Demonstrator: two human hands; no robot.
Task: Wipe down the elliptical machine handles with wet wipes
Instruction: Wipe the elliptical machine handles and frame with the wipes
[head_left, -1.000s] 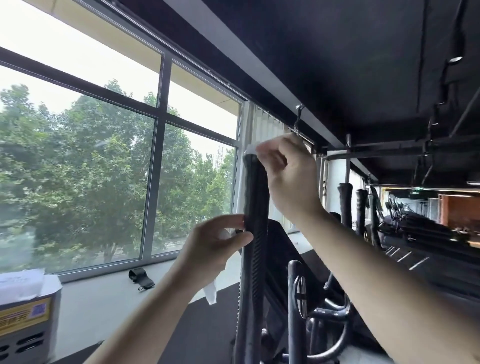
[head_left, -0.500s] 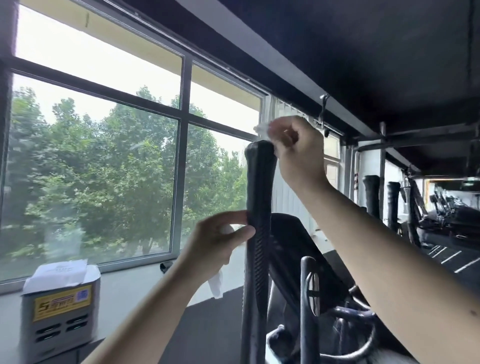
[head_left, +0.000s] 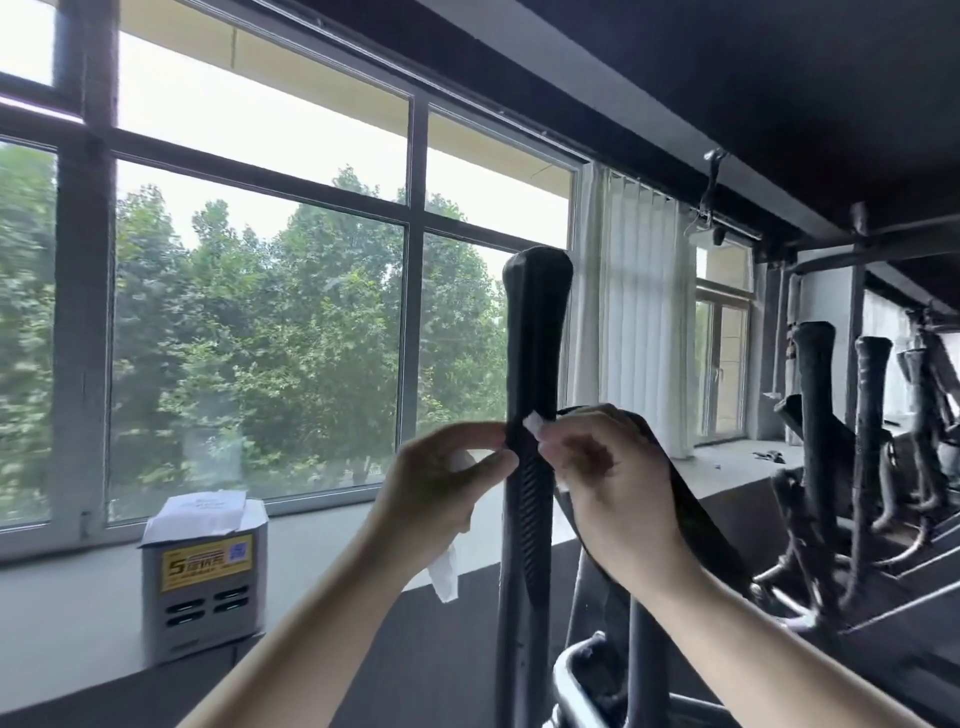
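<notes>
Left grip (head_left: 441, 488) clamps wipe (head_left: 444, 571) against handle (head_left: 535, 338), left side; right grip (head_left: 608, 483) pinches second wipe (head_left: 532, 421) on right side, same height.

Two grips show: the left grip (head_left: 441, 491) and the right grip (head_left: 608, 483). Two white pieces of wet wipe show: one hanging wipe (head_left: 444, 571) in the left grip and one small wipe (head_left: 534, 422) pinched in the right grip. One black elliptical handle (head_left: 535, 338) stands close. To the right stand three more upright handles: the first handle (head_left: 815, 395), the second handle (head_left: 874, 405) and the third handle (head_left: 917, 374). Anything past them is too blurred to count. One grey box (head_left: 205, 597) sits on the window sill (head_left: 62, 597), with one white sheet (head_left: 200, 512) on top. One white curtain (head_left: 628, 332) hangs.
</notes>
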